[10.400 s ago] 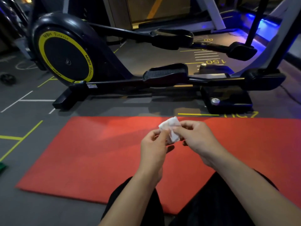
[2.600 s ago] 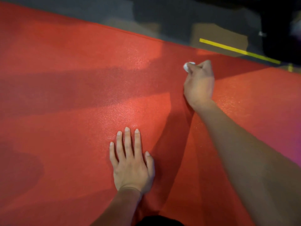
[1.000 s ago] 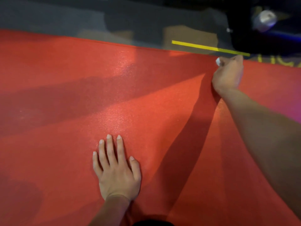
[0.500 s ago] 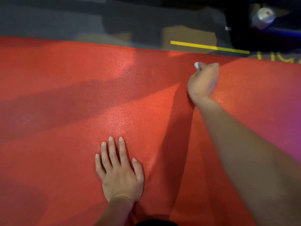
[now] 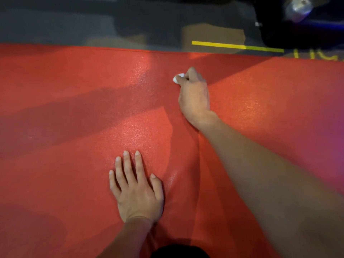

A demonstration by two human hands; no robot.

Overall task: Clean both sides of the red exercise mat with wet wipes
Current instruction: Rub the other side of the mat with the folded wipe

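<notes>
Most of the wet wipe (image 5: 176, 78) hides inside the right hand (image 5: 193, 95) grip; left hand (image 5: 136, 190) lies spread flat.

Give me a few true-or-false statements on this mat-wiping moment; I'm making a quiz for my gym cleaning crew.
1. The left hand lies flat on the red mat with straight fingers. True.
2. The right hand is empty. False: its grip is closed round a bunched white wipe, which peeks out past the fingers.
3. The wipe is nearer the mat's far edge than the left hand is. True.
4. Both hands hold the wipe together. False: only the right hand holds it; the left rests apart on the mat.
5. A yellow line marks the grey floor beyond the mat. True.
</notes>
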